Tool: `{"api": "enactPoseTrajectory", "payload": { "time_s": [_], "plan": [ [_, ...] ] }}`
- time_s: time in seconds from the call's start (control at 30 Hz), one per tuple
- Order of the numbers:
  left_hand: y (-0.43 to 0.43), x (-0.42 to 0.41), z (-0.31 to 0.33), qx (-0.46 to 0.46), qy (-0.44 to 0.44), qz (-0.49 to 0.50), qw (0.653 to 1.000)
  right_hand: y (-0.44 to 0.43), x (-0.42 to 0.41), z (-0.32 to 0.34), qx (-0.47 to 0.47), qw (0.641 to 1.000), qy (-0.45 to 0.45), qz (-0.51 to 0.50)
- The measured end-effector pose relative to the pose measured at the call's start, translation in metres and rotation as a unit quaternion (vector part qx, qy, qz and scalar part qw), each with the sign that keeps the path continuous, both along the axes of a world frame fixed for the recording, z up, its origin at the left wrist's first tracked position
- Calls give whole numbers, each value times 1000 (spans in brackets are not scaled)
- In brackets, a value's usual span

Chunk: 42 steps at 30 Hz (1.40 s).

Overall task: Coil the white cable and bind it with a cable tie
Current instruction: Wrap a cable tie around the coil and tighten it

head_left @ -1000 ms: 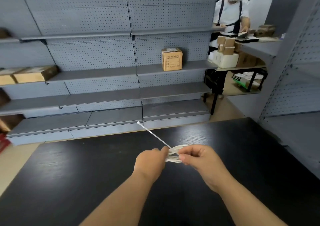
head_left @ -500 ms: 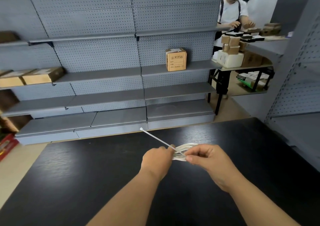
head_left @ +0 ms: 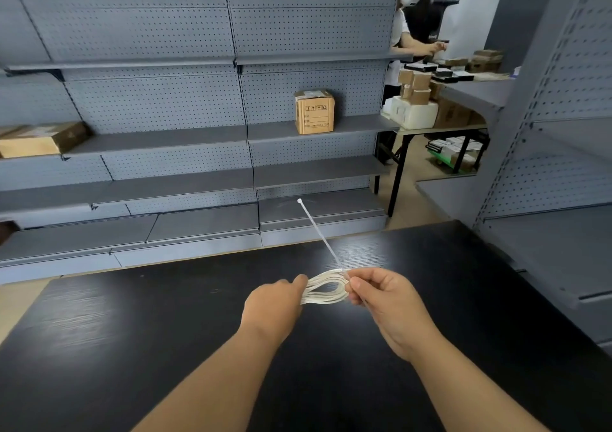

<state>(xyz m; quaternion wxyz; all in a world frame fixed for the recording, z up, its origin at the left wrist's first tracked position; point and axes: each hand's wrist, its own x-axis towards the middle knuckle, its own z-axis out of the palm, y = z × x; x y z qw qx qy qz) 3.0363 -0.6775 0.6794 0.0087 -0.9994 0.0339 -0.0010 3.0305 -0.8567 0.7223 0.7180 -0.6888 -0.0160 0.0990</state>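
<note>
The white cable (head_left: pixel 326 288) is coiled into a flat bundle of several loops, held in the air above the black table (head_left: pixel 132 332). My left hand (head_left: pixel 275 306) grips the bundle's left end. My right hand (head_left: pixel 385 302) pinches the bundle's right end together with a thin white cable tie (head_left: pixel 319 234). The tie sticks up and to the left from my right fingers, its small head at the far tip. Whether the tie wraps around the loops is hidden by my fingers.
Grey pegboard shelving (head_left: pixel 198 140) stands beyond the table, with a cardboard box (head_left: pixel 314 111) on one shelf and flat boxes (head_left: pixel 43 138) at the left. More shelving (head_left: pixel 563 166) is at the right. Another person (head_left: pixel 410 34) works at a far table with boxes.
The tie has swung from pointing far left to steeper, up and left. My hands have drawn slightly apart, showing more of the coil. The view has shifted a little.
</note>
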Motion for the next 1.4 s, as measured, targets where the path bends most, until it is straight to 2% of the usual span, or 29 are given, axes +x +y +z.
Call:
{"api": "enactPoseTrajectory", "payload": {
  "time_s": [0.53, 0.67, 0.87, 1.17, 1.4],
  "plan": [
    [1, 2, -4, -15, -2, 5, 1000, -14, 9, -11, 20, 996, -3, -86],
    [-1, 3, -3, -50, -20, 20, 998, -20, 16, -24, -39, 987, -12, -153],
    [-16, 6, 5, -108, -38, 37, 993, -19, 16, -50, -130, 971, -6, -200],
    [-36, 8, 3, -135, -12, 28, 990, -3, -1, -77, -129, 983, 50, -122],
    [-38, 8, -3, -170, 2, 35, 985, 3, -12, -81, -144, 984, 59, -82]
  ]
}}
